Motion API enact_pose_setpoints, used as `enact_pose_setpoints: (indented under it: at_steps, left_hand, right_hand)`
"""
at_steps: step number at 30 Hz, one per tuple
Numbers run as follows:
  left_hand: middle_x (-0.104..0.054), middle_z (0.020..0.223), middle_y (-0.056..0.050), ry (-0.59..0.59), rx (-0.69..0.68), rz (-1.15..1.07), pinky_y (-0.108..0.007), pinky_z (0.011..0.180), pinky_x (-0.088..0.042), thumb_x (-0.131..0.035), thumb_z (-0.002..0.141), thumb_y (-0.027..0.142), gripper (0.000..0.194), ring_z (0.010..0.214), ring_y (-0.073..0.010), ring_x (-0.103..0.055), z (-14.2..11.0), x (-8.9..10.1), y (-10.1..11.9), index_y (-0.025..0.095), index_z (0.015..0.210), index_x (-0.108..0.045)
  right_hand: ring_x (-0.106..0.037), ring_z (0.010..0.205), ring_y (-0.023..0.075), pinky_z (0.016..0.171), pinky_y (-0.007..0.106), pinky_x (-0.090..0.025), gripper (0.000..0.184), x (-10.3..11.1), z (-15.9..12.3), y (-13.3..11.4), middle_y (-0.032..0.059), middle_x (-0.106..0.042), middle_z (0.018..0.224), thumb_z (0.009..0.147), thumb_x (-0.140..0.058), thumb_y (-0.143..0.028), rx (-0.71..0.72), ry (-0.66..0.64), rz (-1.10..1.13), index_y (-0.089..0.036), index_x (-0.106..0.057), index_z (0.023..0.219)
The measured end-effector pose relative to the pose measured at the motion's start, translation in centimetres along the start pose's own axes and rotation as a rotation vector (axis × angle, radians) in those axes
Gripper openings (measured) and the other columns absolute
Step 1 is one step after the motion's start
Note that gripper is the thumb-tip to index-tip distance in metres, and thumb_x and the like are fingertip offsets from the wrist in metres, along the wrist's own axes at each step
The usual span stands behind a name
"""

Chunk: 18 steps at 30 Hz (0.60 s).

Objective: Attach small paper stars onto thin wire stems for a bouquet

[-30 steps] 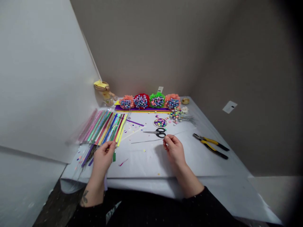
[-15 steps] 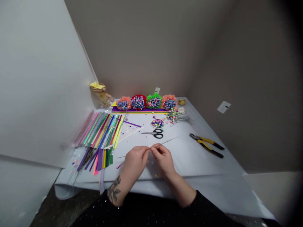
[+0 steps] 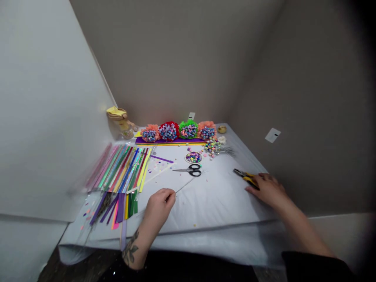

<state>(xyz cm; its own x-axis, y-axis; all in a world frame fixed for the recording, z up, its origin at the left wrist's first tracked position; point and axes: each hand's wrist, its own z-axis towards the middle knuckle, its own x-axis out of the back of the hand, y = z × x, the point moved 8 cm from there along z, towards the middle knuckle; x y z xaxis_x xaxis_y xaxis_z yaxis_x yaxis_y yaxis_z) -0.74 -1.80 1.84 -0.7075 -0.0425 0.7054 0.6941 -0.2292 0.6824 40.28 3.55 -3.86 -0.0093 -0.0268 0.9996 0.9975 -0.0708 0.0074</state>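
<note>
My left hand (image 3: 161, 203) is closed in a pinch at the table's near middle. From its fingertips a thin wire (image 3: 185, 184) slants up and right toward the scissors. At the right side of the table, my right hand (image 3: 268, 190) is wrapped over the handles of the yellow-and-black pliers (image 3: 246, 175), whose jaws point left. The palm and fingers hide most of the handles. Black-handled scissors (image 3: 194, 170) lie beyond my left hand, and behind them a small dish (image 3: 194, 157) holds colourful paper stars.
Strips of coloured paper (image 3: 123, 168) cover the left side, some in clear sleeves. Along the back stand several ruffled bouquets of stars (image 3: 169, 131). Loose wires (image 3: 226, 150) lie back right. A figurine (image 3: 120, 121) stands at back left. Walls (image 3: 293, 168) flank the table.
My right hand has left the wire and moved right onto the pliers. My left hand keeps the wire and has shifted slightly left and down in view.
</note>
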Motion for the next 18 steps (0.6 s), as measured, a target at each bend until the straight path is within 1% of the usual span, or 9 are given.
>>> enact_pose_setpoints:
  at_steps: [3, 6, 8, 10, 12, 13, 15, 16, 18]
  left_hand:
    - [-0.068, 0.077, -0.002, -0.002, 0.01, -0.012, -0.024, 0.068, -0.045, -0.048, 0.082, 0.018, 0.018, 0.072, -0.0155, -0.062, -0.2, 0.0, -0.1, 0.02, 0.075, -0.065]
    - [-0.067, 0.078, -0.002, -0.004, 0.021, -0.018, -0.025, 0.07, -0.044, -0.047, 0.083, 0.019, 0.018, 0.073, -0.0154, -0.062, -0.4, 0.2, -0.1, 0.019, 0.076, -0.064]
    - [-0.067, 0.078, -0.002, 0.003, 0.031, -0.011, -0.025, 0.069, -0.044, -0.046, 0.084, 0.019, 0.018, 0.073, -0.0154, -0.061, -0.4, 0.5, -0.2, 0.019, 0.077, -0.063]
    - [-0.066, 0.077, -0.002, 0.022, 0.039, -0.002, -0.025, 0.069, -0.044, -0.046, 0.084, 0.019, 0.018, 0.072, -0.0155, -0.061, -0.3, 1.0, -0.2, 0.019, 0.076, -0.062]
    - [-0.066, 0.077, -0.002, 0.039, 0.046, -0.001, -0.025, 0.069, -0.044, -0.046, 0.083, 0.019, 0.016, 0.073, -0.0156, -0.061, 0.0, 1.3, 0.0, 0.019, 0.076, -0.061]
    - [-0.066, 0.077, -0.002, 0.044, 0.048, -0.001, -0.025, 0.069, -0.044, -0.047, 0.083, 0.019, 0.016, 0.073, -0.0157, -0.061, 0.2, 1.4, 0.1, 0.019, 0.076, -0.061]
    - [-0.066, 0.076, -0.002, 0.049, 0.04, -0.002, -0.025, 0.069, -0.044, -0.047, 0.083, 0.019, 0.016, 0.073, -0.0158, -0.061, 0.6, 1.3, 0.8, 0.019, 0.077, -0.061]
    - [-0.066, 0.076, -0.002, 0.052, 0.028, -0.002, -0.026, 0.069, -0.045, -0.047, 0.084, 0.018, 0.016, 0.073, -0.0158, -0.061, 0.8, 1.2, 1.3, 0.019, 0.077, -0.061]
    - [-0.065, 0.077, -0.002, 0.057, -0.014, -0.004, -0.026, 0.069, -0.045, -0.047, 0.085, 0.018, 0.016, 0.074, -0.0157, -0.061, 1.1, 1.0, 2.5, 0.019, 0.078, -0.061]
  right_hand:
    - [-0.06, 0.087, 0.0284, 0.069, 0.036, -0.043, 0.03, -1.1, 0.5, 0.6, 0.0143, -0.062, 0.103, 0.078, -0.054, -0.042, 0.094, -0.094, -0.006, -0.02, -0.066, 0.094]
    - [-0.06, 0.085, 0.0277, 0.072, 0.037, -0.043, 0.027, -0.5, 0.5, -0.3, 0.0141, -0.063, 0.097, 0.083, -0.048, -0.04, 0.163, -0.058, -0.058, -0.02, -0.066, 0.09]
    - [-0.06, 0.082, 0.0288, 0.073, 0.04, -0.043, 0.029, 0.4, 0.2, -0.4, 0.0167, -0.063, 0.093, 0.082, -0.046, -0.039, 0.129, 0.004, -0.015, -0.017, -0.064, 0.086]
    - [-0.06, 0.076, 0.0287, 0.069, 0.04, -0.045, 0.031, 1.1, -0.6, 0.1, 0.0174, -0.064, 0.085, 0.081, -0.043, -0.041, 0.009, 0.064, 0.192, -0.016, -0.062, 0.08]
    - [-0.061, 0.068, 0.0271, 0.062, 0.038, -0.047, 0.036, 1.1, -2.2, 0.2, 0.015, -0.065, 0.075, 0.082, -0.04, -0.047, -0.142, 0.083, 0.569, -0.018, -0.06, 0.074]
    - [-0.062, 0.066, 0.0262, 0.06, 0.037, -0.048, 0.04, 0.9, -3.2, -0.5, 0.0143, -0.066, 0.074, 0.083, -0.038, -0.051, -0.192, 0.076, 0.808, -0.019, -0.061, 0.074]
    - [-0.064, 0.072, 0.027, 0.062, 0.038, -0.051, 0.044, 0.8, -5.3, -3.8, 0.0171, -0.068, 0.088, 0.08, -0.042, -0.057, -0.163, 0.022, 1.201, -0.019, -0.063, 0.073]
    - [-0.065, 0.08, 0.0291, 0.066, 0.039, -0.051, 0.04, 0.9, -6.4, -6.3, 0.0177, -0.068, 0.095, 0.077, -0.05, -0.055, -0.119, -0.048, 1.288, -0.018, -0.064, 0.072]
    - [-0.06, 0.1, 0.0327, 0.082, 0.043, -0.049, 0.026, 1.6, -8.3, -11.2, 0.0167, -0.067, 0.103, 0.072, -0.061, -0.043, -0.028, -0.128, 1.309, -0.018, -0.067, 0.073]
